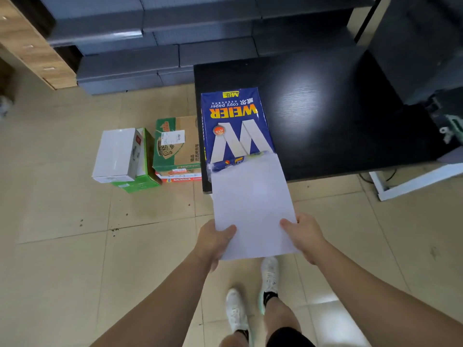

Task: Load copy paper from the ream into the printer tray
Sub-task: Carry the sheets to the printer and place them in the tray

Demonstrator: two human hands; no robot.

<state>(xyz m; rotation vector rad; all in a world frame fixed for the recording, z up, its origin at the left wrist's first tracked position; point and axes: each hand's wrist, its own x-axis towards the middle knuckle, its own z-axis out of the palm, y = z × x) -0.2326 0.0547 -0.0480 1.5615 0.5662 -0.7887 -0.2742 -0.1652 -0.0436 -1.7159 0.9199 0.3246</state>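
A blue ream of copy paper [235,123] lies on the black table [338,108] at its left front corner, its near end torn open. A stack of white sheets [251,204] sticks out of that open end, over the table's edge toward me. My left hand [214,240] grips the stack's near left corner, thumb on top. My right hand [304,235] grips the near right edge the same way. A dark printer [426,58] stands at the table's far right; part of a greenish mechanism [451,126] shows at the frame's edge.
On the tiled floor left of the table stand a white box [117,155] and green cardboard boxes [175,146]. Grey stacked boxes [155,46] line the back. A white frame [413,181] rests on the floor at right. My feet [253,296] are below the paper.
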